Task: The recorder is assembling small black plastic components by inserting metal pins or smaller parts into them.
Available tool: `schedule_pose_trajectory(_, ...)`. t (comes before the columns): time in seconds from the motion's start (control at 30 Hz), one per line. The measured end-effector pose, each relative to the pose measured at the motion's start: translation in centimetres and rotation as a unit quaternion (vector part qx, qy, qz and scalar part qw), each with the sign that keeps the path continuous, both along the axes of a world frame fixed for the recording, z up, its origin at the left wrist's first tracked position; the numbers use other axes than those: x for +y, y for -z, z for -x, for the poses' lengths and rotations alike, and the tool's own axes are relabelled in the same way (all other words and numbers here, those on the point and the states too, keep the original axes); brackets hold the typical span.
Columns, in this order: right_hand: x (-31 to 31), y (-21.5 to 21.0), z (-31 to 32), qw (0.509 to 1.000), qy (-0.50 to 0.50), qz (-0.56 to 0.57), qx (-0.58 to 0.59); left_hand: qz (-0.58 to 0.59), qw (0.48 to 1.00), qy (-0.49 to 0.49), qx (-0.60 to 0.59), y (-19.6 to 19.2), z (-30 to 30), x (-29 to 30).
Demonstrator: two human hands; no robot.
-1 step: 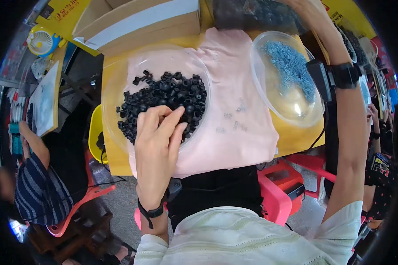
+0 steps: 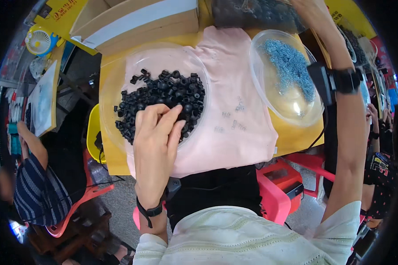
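My left hand (image 2: 154, 141) rests in a wide clear plastic bowl (image 2: 199, 145), its curled fingertips among a heap of small black plastic parts (image 2: 159, 88). Thumb and index finger are bent towards each other; whatever they pinch, if anything, is hidden. My right arm stretches to the far right, and my right hand (image 2: 307, 6) is cut off by the top edge beside a clear bag of dark pieces (image 2: 256, 14). Its fingers do not show. A second clear bowl (image 2: 257, 84) on the right holds a pile of tiny blue-grey coiled pieces (image 2: 289, 66).
Pink cloth (image 2: 234, 57) covers much of the yellow table (image 2: 115, 163), with several tiny pieces (image 2: 234, 124) lying on it. At the back left stands an open cardboard box (image 2: 150, 26). A yellow bin (image 2: 95, 141) is left of the table; people sit on both sides.
Hardly anything differs. The view has shifted slightly; both arms keep their places, my left hand still at the black parts.
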State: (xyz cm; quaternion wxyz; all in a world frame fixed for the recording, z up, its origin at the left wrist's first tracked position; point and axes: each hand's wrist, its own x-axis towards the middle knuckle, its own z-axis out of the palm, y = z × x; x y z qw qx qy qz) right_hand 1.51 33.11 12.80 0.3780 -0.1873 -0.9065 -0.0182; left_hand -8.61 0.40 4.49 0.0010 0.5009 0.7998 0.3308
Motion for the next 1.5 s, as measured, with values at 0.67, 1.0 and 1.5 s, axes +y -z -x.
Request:
schedule_pose_trajectory(0.67, -20.4, 11.3, -6.3, 0.961, -0.103, 0.172, -0.189, -0.224, 0.873, -0.018, -0.434, 1.3, -3.2, -3.3)
schedule_pose_trajectory(1.0, -20.9, 10.6, -7.9, 0.946, -0.116, 0.292, -0.075, -0.280, 0.570, 0.111, -0.764, 2.3, -7.3, -5.3)
schedule_pose_trajectory(1.5, -22.5, 6.4, -12.7, 0.767, -0.247, 0.587, 0.081, -0.208, 0.687, 0.113, -0.687, 1.8, -9.8, -4.8)
